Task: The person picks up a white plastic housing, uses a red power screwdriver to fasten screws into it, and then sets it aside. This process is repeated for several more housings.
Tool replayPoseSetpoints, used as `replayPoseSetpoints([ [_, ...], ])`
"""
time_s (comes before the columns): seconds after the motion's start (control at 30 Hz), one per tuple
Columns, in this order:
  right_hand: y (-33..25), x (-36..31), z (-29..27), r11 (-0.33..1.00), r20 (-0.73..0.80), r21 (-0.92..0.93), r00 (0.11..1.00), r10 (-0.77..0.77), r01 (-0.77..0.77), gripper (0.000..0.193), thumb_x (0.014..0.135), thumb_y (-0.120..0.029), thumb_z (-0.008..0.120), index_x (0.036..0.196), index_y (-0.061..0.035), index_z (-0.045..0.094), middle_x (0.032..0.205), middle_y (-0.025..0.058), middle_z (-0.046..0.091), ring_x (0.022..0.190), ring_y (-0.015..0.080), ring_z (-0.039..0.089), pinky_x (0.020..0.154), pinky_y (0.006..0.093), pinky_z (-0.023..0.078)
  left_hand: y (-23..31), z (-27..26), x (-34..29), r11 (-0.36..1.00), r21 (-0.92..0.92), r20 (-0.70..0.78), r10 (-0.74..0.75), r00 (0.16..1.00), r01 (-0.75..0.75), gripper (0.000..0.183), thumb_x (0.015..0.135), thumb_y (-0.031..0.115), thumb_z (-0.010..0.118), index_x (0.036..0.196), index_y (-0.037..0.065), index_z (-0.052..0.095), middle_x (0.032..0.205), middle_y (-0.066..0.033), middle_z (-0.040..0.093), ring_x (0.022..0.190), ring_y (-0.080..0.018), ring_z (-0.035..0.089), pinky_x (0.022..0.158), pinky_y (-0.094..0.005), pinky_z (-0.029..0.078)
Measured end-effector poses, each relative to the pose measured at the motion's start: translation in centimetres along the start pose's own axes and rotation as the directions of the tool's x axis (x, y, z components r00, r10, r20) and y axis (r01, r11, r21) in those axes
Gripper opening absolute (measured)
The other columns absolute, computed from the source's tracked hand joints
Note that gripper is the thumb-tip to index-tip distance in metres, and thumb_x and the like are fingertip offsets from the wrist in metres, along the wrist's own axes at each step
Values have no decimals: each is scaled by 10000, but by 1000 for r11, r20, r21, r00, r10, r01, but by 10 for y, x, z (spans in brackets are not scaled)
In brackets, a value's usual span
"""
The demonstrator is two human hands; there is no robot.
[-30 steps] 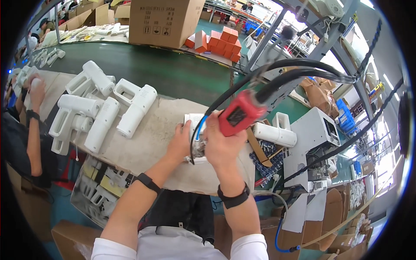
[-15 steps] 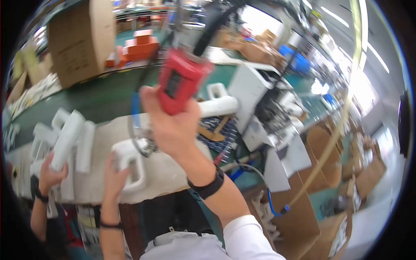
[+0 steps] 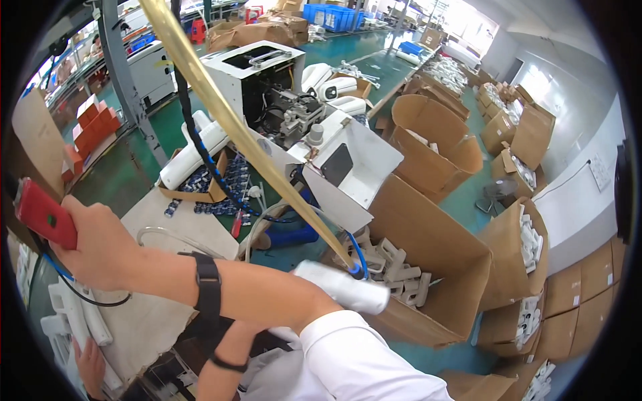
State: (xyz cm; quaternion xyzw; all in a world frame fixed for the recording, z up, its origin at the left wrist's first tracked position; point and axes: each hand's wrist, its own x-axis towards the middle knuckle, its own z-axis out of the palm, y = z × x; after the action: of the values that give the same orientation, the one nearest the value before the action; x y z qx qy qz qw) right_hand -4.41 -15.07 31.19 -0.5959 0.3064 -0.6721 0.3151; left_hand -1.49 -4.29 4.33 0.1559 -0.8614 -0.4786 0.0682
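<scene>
My right hand (image 3: 100,244) is closed around a red hand tool (image 3: 47,212) with a dark button, raised at the far left over the bench. A dark cable and a blue tube run near it. My left forearm (image 3: 233,354), with a black wristband, crosses under my right arm, which hides my left hand. Beyond the right arm a white plastic housing (image 3: 344,286) appears, smeared by motion, at the near edge of an open cardboard box (image 3: 428,264). Whether my left hand holds the housing is hidden. Several off-white parts (image 3: 394,267) lie in the box.
Another person's hand (image 3: 88,364) touches white housings (image 3: 83,311) at lower left. A white machine (image 3: 354,160) with open covers stands beyond the bench mat (image 3: 144,214). A yellowish tube (image 3: 227,110) slants across the view. More cardboard boxes (image 3: 435,144) stand at right.
My view has swung right. The red tool, still in my right hand, now shows at the far left. My left hand has left the bench and gone behind my right arm; a white housing shows by the box.
</scene>
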Motion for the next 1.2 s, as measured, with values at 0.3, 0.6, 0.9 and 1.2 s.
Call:
replayPoseSetpoints([
  [0.3, 7, -25, 0, 995, 32, -23, 995, 95, -94, 264, 824, -148, 675, 983, -27, 502, 710, 231, 594, 698, 443, 589, 624, 435, 453, -22, 7, 49, 562, -811, 114, -120, 986, 163, 544, 953, 196, 600, 1442, 41, 419, 1548, -145, 318, 1347, -273, 432, 1127, -412, 315],
  [0.6, 42, -39, 2, 996, 29, -58, 997, 68, -66, 344, 846, -143, 674, 1131, -81, 492, 766, 177, 613, 694, 385, 615, 639, 413, 470, 17, -105, -187, 879, -459, -468, -361, 807, 127, 294, 937, 183, 636, 1148, -23, 642, 1073, -158, 677, 940, -245, 655, 833, -366, 534],
  [0.9, 123, -26, 53, 959, -170, -283, 984, -60, 10, 572, 847, -191, 682, 1349, -52, 445, 1150, 211, 600, 1025, 378, 612, 874, 407, 493, -78, -114, -228, 849, -525, -801, -515, 305, 57, 343, 924, 155, 632, 1198, -37, 563, 1080, -139, 641, 952, -216, 635, 827, -370, 514],
  [1.2, 209, -158, -10, 872, 31, -248, 896, 443, -423, 71, 885, -88, 685, 876, -21, 662, 685, 26, 639, 580, 58, 545, 540, 220, 448, -75, -114, -193, 850, -518, -842, -488, 231, -92, 174, 880, 27, 660, 1045, -20, 626, 890, -44, 659, 778, -106, 622, 705, -258, 525],
])
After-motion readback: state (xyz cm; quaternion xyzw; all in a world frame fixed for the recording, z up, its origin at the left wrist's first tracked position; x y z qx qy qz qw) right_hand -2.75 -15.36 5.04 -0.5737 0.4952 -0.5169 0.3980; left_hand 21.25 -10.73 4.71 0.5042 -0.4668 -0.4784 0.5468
